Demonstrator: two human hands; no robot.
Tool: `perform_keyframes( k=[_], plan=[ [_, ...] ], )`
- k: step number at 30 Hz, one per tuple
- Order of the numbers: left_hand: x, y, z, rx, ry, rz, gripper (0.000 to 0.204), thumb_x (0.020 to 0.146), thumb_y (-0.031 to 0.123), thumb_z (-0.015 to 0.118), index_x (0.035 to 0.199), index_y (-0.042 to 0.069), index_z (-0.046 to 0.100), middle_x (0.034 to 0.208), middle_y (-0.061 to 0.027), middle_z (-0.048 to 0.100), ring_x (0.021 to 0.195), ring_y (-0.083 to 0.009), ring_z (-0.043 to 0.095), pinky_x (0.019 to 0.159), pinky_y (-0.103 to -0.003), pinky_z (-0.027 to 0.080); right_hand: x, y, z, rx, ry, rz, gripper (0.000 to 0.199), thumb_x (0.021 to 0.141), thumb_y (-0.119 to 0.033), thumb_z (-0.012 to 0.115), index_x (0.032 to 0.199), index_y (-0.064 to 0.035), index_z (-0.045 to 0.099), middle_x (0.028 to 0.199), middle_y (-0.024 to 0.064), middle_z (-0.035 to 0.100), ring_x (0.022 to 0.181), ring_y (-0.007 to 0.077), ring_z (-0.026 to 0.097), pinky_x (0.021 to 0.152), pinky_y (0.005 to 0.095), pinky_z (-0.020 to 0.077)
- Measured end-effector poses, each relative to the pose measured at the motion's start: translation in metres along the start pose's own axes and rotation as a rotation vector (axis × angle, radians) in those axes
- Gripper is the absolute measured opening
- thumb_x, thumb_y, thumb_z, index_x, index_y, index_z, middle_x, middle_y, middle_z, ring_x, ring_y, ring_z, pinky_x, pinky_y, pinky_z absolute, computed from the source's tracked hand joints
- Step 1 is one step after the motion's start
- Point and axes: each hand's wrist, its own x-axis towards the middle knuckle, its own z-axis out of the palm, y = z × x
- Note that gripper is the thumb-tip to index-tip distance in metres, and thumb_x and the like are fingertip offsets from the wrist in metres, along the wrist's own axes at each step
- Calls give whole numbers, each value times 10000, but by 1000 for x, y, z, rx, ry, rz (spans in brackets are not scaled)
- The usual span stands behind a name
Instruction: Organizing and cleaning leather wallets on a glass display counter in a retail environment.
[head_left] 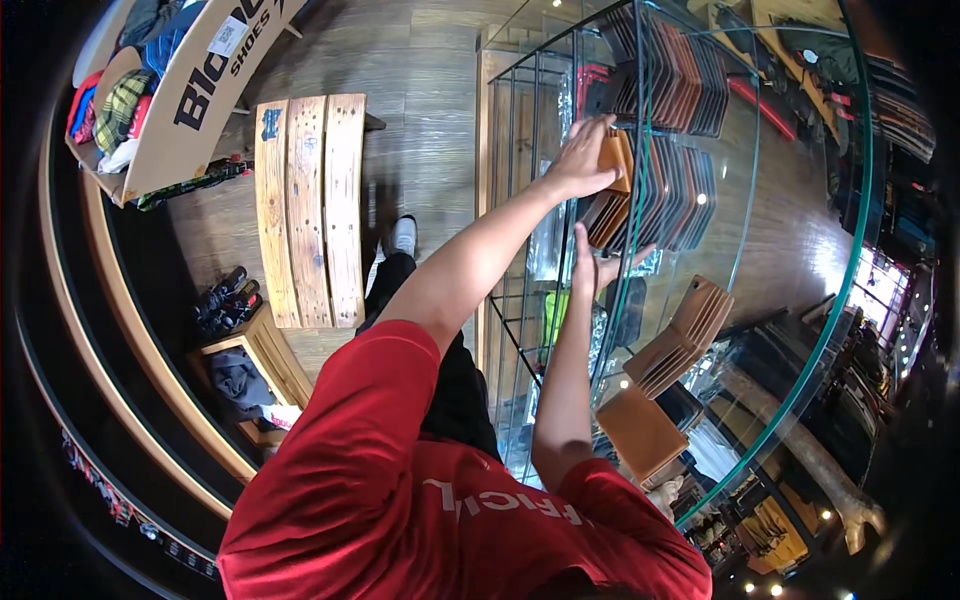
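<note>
I stand at a glass display case with rows of upright leather wallets in brown, tan and black. My left hand reaches into the case and grips a tan wallet at the near end of a row. Just below it, my right hand is raised with its fingers apart, touching the underside of the same row of wallets. My red shirt fills the lower part of the view.
A fanned stack of tan wallets and a flat tan leather piece lie lower in the case. A wooden slatted bench stands on the plank floor to the left. Shoes sit on a low shelf, and folded clothes fill a display.
</note>
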Motion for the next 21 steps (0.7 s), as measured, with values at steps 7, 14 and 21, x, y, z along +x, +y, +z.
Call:
perform_keyframes(
  k=[7, 14, 21],
  plan=[
    [0, 4, 22, -62, 123, -12, 936, 896, 517, 693, 1537, -5, 253, 1546, -247, 348, 1466, -406, 300, 1229, -469, 261, -26, 28, 9, -97, 94, -266, 1252, 601, -290, 991, 1576, -74, 236, 1564, 225, 303, 1342, 411, 436, 1053, 546, 476],
    [9, 29, 33, -61, 26, -207, 873, 809, 321, 768, 1475, -20, 317, 1467, -241, 419, 1364, -409, 390, 1167, -460, 353, -24, 46, 7, 132, 58, -66, 1085, 716, -154, 937, 1545, -11, 254, 1375, 184, 433, 1154, 268, 529, 883, 356, 556],
    [-3, 7, 17, -33, 78, -63, 981, 851, 426, 745, 1538, -50, 232, 1536, -283, 359, 1450, -416, 325, 1224, -450, 262, -110, -39, -56, 258, -611, 265, 400, 885, -40, 756, 1261, -10, 622, 972, 34, 642, 826, 64, 560, 671, 207, 455]
  ],
)
